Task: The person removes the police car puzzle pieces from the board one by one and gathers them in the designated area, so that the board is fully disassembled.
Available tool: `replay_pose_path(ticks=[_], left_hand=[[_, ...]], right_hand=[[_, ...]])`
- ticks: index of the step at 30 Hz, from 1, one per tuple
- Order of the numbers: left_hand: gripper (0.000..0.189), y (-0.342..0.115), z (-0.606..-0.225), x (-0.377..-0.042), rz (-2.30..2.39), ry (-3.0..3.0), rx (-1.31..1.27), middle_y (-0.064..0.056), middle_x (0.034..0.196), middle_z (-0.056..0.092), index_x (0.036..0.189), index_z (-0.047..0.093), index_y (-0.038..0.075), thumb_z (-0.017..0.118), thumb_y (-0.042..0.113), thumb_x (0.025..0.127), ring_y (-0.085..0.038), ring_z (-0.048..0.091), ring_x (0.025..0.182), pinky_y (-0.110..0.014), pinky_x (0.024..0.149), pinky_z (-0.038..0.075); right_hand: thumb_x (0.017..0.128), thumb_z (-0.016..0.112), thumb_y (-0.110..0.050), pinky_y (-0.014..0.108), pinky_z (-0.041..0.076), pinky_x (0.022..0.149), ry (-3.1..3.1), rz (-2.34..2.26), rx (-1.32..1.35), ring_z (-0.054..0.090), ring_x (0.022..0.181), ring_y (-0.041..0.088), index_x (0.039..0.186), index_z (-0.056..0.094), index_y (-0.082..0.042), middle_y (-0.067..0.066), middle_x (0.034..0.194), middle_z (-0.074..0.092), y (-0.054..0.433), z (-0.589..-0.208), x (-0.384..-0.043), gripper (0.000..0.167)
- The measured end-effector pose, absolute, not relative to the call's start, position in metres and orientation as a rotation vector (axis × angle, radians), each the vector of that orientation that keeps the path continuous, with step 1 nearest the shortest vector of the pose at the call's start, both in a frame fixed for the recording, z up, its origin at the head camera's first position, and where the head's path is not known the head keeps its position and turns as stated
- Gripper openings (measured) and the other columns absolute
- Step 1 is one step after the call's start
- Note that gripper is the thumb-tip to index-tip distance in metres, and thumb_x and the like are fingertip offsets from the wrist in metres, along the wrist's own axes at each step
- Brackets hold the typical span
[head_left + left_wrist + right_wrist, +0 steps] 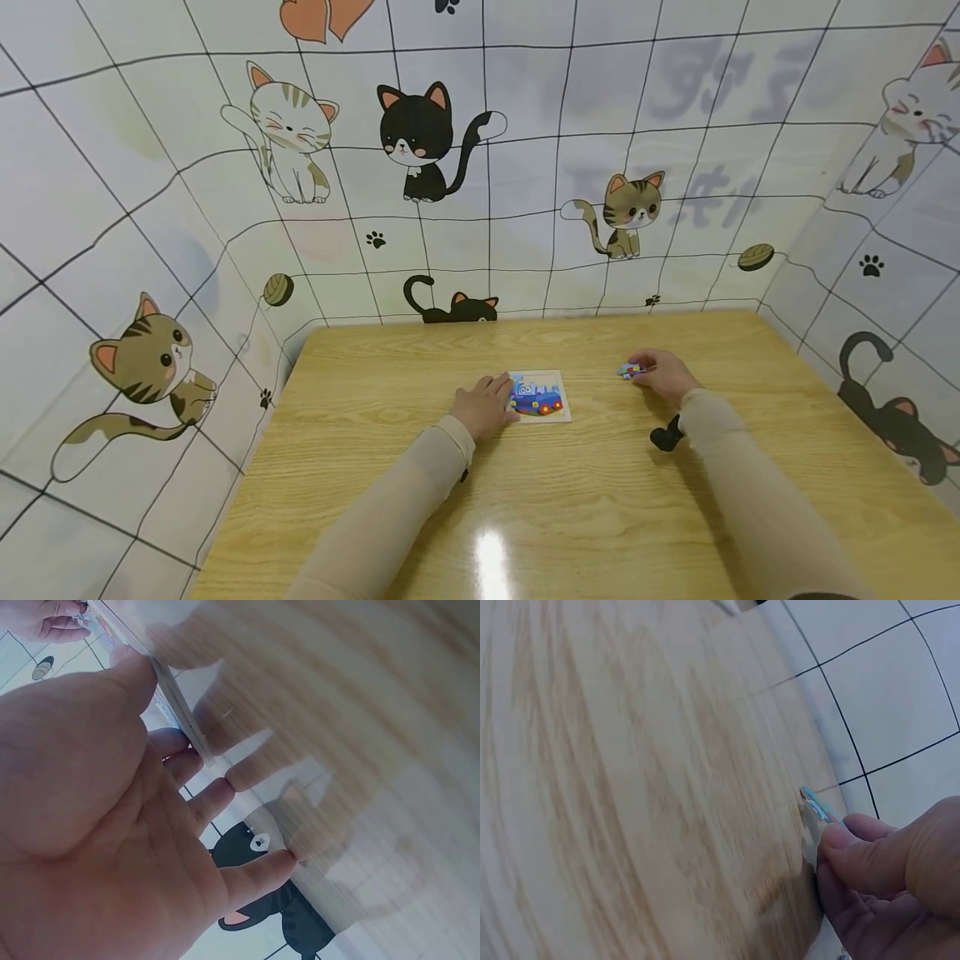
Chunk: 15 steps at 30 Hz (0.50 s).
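A square jigsaw board [566,410] with a pale rim lies on the table, showing a blue cartoon vehicle with red and yellow wheels. At its left side rests my left hand [483,407]. The left wrist view shows the thumb and nearer fingers of that hand [112,802] against the board's edge [176,705], with the outer fingertips on the table. To the right of the board, my right hand [666,377] pinches a colourful puzzle piece [630,371] between thumb and fingers. In the right wrist view the piece [817,806] appears thin and edge-on, low over the tabletop.
The wooden table [360,358] meets a white gridded cloth [525,175] printed with cats at its back and sides. A black object [666,437], probably part of the wrist camera, sits under my right wrist. Light glares on the table's near part.
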<state>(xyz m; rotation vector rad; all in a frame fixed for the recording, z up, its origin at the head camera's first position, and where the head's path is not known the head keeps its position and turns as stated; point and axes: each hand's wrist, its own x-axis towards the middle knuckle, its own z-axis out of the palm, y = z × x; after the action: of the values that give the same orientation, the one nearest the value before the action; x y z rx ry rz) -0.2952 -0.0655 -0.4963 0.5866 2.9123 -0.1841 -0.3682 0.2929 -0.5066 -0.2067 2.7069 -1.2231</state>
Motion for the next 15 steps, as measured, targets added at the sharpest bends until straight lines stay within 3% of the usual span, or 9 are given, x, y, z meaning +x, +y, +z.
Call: replay_pose_path(ticks=[8,15], left_hand=[[0.070,-0.0655,-0.4954,-0.2944,-0.208,2.904,0.581,0.007,0.169,0.018,0.164,0.023,0.022,0.034,0.059,0.105,-0.016,0.025,0.152,-0.054,0.105,0.046],[0.070,-0.0660,-0.4971,-0.2949,-0.203,2.902,0.577,0.007,0.170,0.016,0.164,0.022,0.022,0.033,0.058,0.106,-0.016,0.024,0.152,-0.054,0.106,0.045]], right_hand=[[0.096,0.065,0.003,0.047,0.051,0.089,2.760,-1.127,-0.226,0.056,0.112,0.045,0.132,0.056,0.012,0.033,0.128,0.054,0.2931,-0.5040,-0.3678,0.038],[0.095,0.067,0.004,0.057,0.046,0.096,2.815,-1.036,-0.242,0.052,0.116,0.048,0.128,0.059,0.010,0.034,0.127,0.054,0.2941,-0.5072,-0.3715,0.035]])
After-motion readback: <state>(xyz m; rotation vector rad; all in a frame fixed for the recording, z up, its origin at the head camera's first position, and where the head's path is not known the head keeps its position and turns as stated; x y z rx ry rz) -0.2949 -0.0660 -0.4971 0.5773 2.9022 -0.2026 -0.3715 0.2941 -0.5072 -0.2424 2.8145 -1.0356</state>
